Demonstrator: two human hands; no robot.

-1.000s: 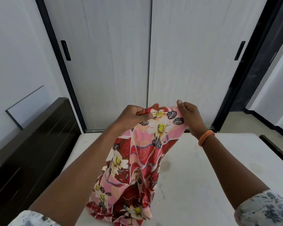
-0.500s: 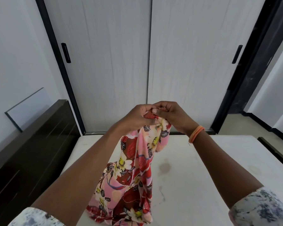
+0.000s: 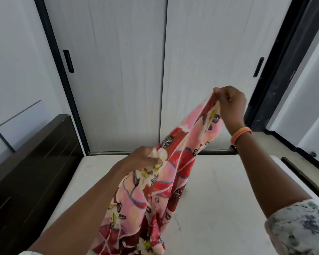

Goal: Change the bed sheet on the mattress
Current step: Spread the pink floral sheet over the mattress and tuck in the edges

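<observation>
A pink and red floral bed sheet (image 3: 155,196) hangs bunched in front of me, over the bare off-white mattress (image 3: 219,190). My right hand (image 3: 230,103) pinches one edge of the sheet high up on the right. Lower and nearer the middle, my left hand (image 3: 144,159) grips a gathered part of the same sheet. The fabric stretches in a slanted band between the two hands, and the rest drops down out of view at the bottom.
A dark wooden headboard (image 3: 29,172) runs along the mattress's left side. Pale sliding wardrobe doors (image 3: 127,80) with black frames stand behind the bed. The floor and a dark bed frame edge (image 3: 306,177) lie on the right.
Both hands were together at the sheet's top edge. My right hand has since risen up and to the right with the edge, while my left hand slid down along the fabric.
</observation>
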